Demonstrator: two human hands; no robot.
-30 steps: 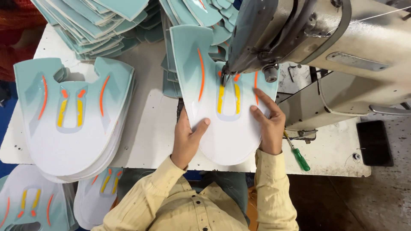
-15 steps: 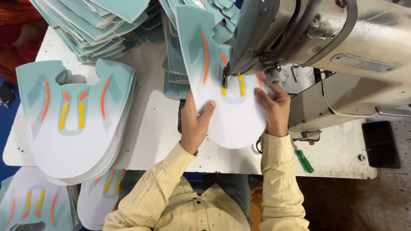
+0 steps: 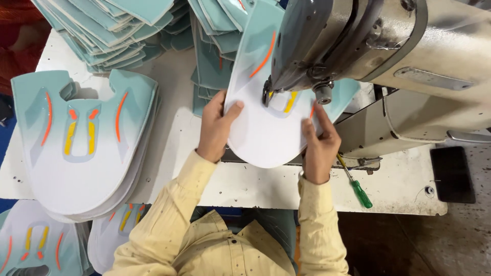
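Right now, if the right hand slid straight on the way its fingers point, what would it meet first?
The right hand lies on the white and teal shoe-upper panel, fingers pointing up the picture. Straight on, it would probably meet the sewing machine head near its round knob, though depth is unclear.

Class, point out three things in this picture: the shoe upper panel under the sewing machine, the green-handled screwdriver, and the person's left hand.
shoe upper panel (image 3: 266,140), head view, bare white lower part
green-handled screwdriver (image 3: 361,193), head view, green handle
left hand (image 3: 216,128), head view, back of hand
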